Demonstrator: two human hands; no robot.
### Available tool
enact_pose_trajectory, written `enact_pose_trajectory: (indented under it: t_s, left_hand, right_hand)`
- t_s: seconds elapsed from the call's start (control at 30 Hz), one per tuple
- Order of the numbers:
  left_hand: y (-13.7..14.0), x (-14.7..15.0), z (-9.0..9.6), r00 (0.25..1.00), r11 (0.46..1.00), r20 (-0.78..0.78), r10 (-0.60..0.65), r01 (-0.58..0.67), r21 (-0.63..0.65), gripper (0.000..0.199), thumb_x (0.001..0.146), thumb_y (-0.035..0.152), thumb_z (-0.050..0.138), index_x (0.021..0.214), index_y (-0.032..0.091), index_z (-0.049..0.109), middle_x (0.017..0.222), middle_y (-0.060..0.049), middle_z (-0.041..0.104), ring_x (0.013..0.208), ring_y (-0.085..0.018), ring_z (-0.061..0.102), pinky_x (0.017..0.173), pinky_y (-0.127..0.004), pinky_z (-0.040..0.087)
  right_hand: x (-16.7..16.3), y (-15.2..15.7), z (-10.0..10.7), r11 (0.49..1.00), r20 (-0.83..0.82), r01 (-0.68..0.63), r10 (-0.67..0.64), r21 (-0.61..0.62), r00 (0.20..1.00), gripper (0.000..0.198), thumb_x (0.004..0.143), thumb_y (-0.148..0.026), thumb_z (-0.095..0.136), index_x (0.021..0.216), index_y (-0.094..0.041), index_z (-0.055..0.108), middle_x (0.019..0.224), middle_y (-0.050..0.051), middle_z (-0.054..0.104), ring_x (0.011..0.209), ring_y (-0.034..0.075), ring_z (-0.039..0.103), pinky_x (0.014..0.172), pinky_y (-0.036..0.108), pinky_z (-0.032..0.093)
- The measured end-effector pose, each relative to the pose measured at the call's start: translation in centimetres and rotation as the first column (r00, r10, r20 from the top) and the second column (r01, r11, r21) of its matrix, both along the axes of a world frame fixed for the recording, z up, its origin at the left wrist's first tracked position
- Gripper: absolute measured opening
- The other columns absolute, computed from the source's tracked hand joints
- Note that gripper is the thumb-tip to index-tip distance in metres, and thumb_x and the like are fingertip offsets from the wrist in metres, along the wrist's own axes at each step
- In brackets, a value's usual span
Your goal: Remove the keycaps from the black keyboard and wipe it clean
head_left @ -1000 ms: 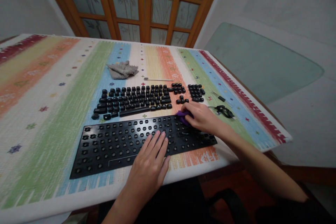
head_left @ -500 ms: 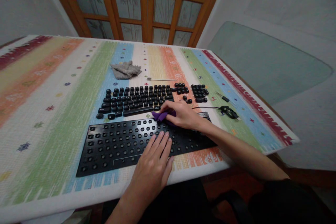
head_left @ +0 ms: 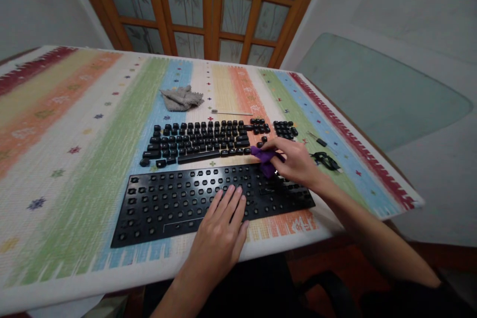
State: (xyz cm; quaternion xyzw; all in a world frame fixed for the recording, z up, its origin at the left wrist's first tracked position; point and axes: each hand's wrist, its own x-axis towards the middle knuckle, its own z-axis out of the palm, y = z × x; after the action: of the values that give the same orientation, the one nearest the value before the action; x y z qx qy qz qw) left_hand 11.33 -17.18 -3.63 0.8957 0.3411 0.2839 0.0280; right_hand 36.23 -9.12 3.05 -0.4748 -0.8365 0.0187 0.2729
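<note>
A black keyboard (head_left: 149,203) with its keycaps off lies near the table's front edge. My left hand (head_left: 219,223) rests flat on its middle, fingers stretched out. Pinched in my right hand (head_left: 296,161) is a purple cloth (head_left: 265,161), held at the keyboard's upper right, partly over its back edge. The fingers hide part of the cloth and the keyboard's right-hand section. Just behind the keyboard, the loose black keycaps (head_left: 197,140) are laid out in rows, with a separate block of number-pad keycaps (head_left: 285,129) to the right.
A crumpled grey cloth (head_left: 182,98) lies behind the keycaps, and a thin rod-handled brush (head_left: 231,113) beside it. On the right are a small tool with a black handle (head_left: 320,142) and a coiled black cable (head_left: 326,160). A striped tablecloth (head_left: 85,159) covers the table.
My right hand has moved to the right along the keyboard's back edge with the purple cloth. The left hand stays in place on the keyboard.
</note>
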Motion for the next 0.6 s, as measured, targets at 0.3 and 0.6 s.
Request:
enact_pose_trajectory:
  t_s: [0.3,0.6]
  left_hand:
    - [0.0,0.0,-0.1,1.000,1.000,0.002,-0.013,0.013,0.012,0.039,0.101,0.023,0.045,0.134,0.007,0.057,0.144,-0.015,0.056,0.137,-0.029,0.050,0.112,-0.051,0.046]
    - [0.0,-0.1,-0.4,1.000,1.000,-0.010,-0.008,0.008,0.017,0.040,0.100,0.024,0.047,0.135,0.007,0.056,0.145,-0.014,0.055,0.137,-0.030,0.049,0.112,-0.052,0.046]
  right_hand:
    - [1.2,-4.9,-1.6,0.971,0.072,-0.223,0.230,-0.092,0.971,0.039,0.083,0.005,0.036,0.105,-0.017,0.061,0.091,0.008,0.066,0.087,0.020,0.060,0.076,0.034,0.053]
    - [-0.7,-5.5,-0.4,0.991,0.326,0.030,0.014,-0.131,0.945,0.032,0.070,0.005,0.040,0.088,-0.015,0.056,0.084,0.011,0.061,0.080,0.024,0.055,0.071,0.037,0.049]
